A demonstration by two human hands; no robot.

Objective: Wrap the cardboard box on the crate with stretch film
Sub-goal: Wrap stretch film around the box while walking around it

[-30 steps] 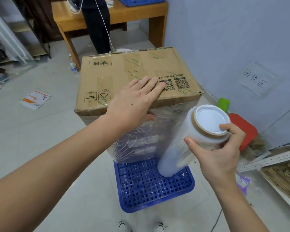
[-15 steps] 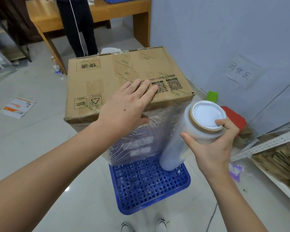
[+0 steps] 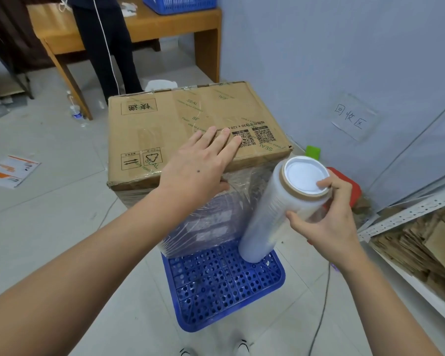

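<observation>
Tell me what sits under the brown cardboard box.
A blue perforated plastic crate lies under the brown cardboard box; its near part sticks out in front. The clear stretch-film roll stands on it. How the box's underside meets the crate is hidden by the box.

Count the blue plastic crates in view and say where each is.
2. One blue crate sits on the floor under the cardboard box; another rests on the wooden table behind. Others may be hidden.
</observation>
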